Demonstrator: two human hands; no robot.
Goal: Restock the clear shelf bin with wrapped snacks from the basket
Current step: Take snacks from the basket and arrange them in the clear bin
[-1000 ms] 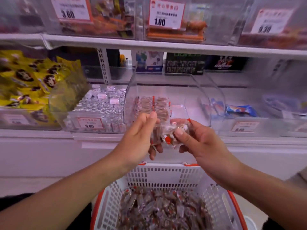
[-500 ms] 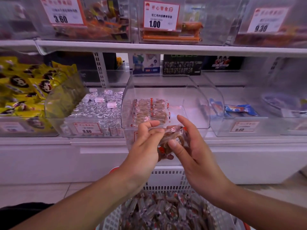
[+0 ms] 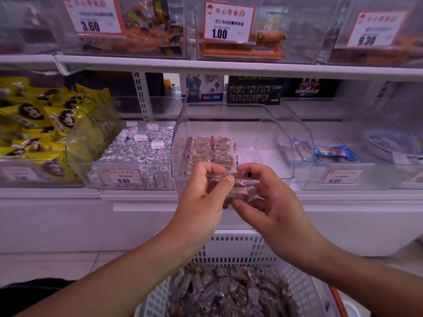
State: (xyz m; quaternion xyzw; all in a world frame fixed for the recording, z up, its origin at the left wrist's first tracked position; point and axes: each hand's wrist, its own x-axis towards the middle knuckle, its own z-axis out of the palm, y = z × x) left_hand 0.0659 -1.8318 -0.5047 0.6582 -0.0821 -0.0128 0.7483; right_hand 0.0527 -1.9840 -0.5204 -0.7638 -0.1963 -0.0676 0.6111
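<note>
Wrapped brown snacks [image 3: 238, 191] held before part-filled clear bin [image 3: 270, 143].

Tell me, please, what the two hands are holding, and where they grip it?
A small bunch of wrapped snacks: left hand pinches its left end, right hand its right.

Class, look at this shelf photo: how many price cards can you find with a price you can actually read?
5, others may be blurred: 3.60 card, 1.00 card and 9.30 card on the top shelf; two 9.80 cards below.
</note>
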